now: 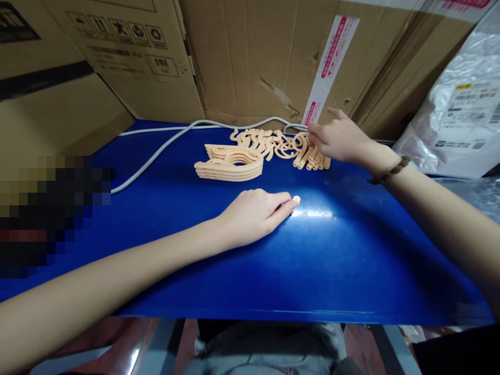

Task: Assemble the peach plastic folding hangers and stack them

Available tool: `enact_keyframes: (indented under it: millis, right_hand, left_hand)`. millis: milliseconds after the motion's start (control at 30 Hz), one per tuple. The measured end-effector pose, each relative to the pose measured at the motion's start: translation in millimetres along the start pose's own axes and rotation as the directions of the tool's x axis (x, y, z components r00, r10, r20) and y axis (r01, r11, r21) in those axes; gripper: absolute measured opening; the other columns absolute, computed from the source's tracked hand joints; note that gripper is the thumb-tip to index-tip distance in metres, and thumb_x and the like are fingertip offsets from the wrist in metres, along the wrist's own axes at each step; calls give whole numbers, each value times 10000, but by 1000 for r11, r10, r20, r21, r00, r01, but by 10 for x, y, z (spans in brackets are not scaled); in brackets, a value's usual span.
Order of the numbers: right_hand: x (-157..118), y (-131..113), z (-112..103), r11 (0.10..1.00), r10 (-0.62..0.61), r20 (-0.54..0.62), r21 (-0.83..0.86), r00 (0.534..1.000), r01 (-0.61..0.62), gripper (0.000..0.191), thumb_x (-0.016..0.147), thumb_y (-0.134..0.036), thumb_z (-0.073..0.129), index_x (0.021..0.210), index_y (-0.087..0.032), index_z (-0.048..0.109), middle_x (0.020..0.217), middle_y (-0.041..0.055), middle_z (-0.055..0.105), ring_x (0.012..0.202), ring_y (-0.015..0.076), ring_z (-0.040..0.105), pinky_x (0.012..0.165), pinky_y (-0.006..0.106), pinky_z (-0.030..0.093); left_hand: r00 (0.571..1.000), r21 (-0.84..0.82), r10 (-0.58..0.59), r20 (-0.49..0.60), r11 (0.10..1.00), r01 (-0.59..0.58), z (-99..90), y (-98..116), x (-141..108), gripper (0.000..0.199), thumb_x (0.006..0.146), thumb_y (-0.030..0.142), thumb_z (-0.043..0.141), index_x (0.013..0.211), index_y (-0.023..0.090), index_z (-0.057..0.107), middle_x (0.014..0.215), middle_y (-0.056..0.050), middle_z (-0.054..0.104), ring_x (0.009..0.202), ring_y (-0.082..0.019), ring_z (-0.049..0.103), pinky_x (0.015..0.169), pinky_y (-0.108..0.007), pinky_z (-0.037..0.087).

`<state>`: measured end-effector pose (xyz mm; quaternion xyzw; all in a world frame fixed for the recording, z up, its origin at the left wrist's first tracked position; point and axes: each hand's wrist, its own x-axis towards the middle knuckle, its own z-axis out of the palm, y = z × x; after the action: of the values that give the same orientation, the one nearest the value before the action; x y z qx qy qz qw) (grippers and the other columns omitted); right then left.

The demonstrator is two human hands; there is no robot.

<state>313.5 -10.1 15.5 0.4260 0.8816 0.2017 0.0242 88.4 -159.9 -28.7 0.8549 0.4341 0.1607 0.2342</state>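
My left hand (255, 216) is closed, its thumb and fingers pinching a small cream plastic piece (297, 199) just above the blue tabletop. Most of that piece is hidden by the fingertips. At the back, my right hand (338, 136) reaches over a pile of short cream plastic tubes (308, 160), its fingers apart and the fingertips at the pile. Left of the tubes lie curved cream hooks (258, 138). Nearer to my left hand is a stack of cream hanger-shaped parts (230, 171), nested together.
A white cable (156, 155) runs along the back of the blue table (187, 281). Cardboard boxes (250, 52) stand behind it and at the left. A plastic-wrapped package (461, 114) stands at the right. The left edge is blurred out.
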Motion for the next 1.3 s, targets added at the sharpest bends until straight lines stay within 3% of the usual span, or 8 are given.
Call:
enact_keyframes:
  millis: [133, 300, 433, 667, 1000, 1100, 1233, 1300]
  right_hand:
    - [-7, -40, -33, 993, 13, -47, 122, 999, -7, 373, 943, -328, 269, 1054, -189, 597, 894, 113, 730, 936, 310, 649, 1071, 532, 256]
    - [6, -114, -15, 927, -47, -90, 367, 995, 77, 345, 984, -369, 265, 977, -221, 576, 995, 88, 741, 1025, 294, 613, 1007, 466, 349]
    - [26, -128, 43, 939, -57, -60, 336, 997, 74, 340, 981, -373, 276, 959, -216, 577, 980, 87, 737, 1000, 302, 601, 984, 458, 358]
    - [12, -105, 62, 954, -64, -110, 283, 992, 93, 333, 954, -332, 294, 934, -191, 596, 879, 94, 714, 887, 291, 620, 998, 464, 338]
    - [-21, -75, 67, 916, -55, -175, 382, 983, 120, 285, 952, -339, 357, 850, -219, 594, 832, 77, 705, 928, 277, 607, 1023, 493, 336]
    - [-58, -115, -2, 843, 29, -221, 530, 975, 94, 302, 969, -355, 373, 883, -210, 624, 894, 81, 709, 920, 259, 607, 945, 442, 397]
    - [-183, -311, -173, 643, 210, -301, 759, 930, 101, 223, 919, -324, 520, 860, -168, 669, 904, 58, 661, 884, 198, 586, 825, 339, 420]
    - [-285, -472, -249, 503, 323, -272, 861, 906, 79, 181, 890, -291, 572, 835, -163, 688, 825, 30, 632, 813, 159, 556, 765, 299, 408]
  left_hand:
    - [1000, 0, -6, 3, 1000, 6, -5, 6, -5, 479, 1037, 480, 300, 909, 229, 687, 682, -4, 663, 655, -184, 634, 604, -277, 332]
    - [1000, -2, 1, 3, 1000, -1, 0, 9, -2, 471, 1038, 473, 305, 915, 229, 689, 691, -4, 670, 663, -183, 641, 602, -273, 332]
    - [1000, 4, 2, 0, 1000, -2, 1, 6, 1, 464, 1038, 468, 308, 922, 232, 691, 704, -3, 680, 667, -182, 646, 602, -270, 334]
    - [1000, 12, -4, 5, 1000, 4, 2, 12, -2, 459, 1038, 464, 305, 928, 233, 686, 718, -1, 688, 679, -188, 653, 604, -267, 340]
    - [1000, 17, -5, 4, 1000, 5, 9, 8, 2, 460, 1038, 465, 305, 924, 236, 687, 725, -1, 689, 683, -184, 653, 614, -270, 347]
    - [1000, 19, 2, -1, 1000, -2, 8, 13, -5, 451, 1039, 461, 303, 923, 239, 678, 728, 4, 689, 692, -183, 657, 617, -267, 344]
    - [1000, 61, 23, -19, 998, -22, -1, 27, -24, 435, 1036, 478, 304, 901, 235, 639, 698, 14, 668, 669, -181, 648, 571, -260, 295]
    - [999, 133, 15, -32, 991, -11, -1, 34, -30, 423, 1030, 487, 317, 874, 229, 614, 650, 16, 641, 629, -184, 633, 539, -261, 247]
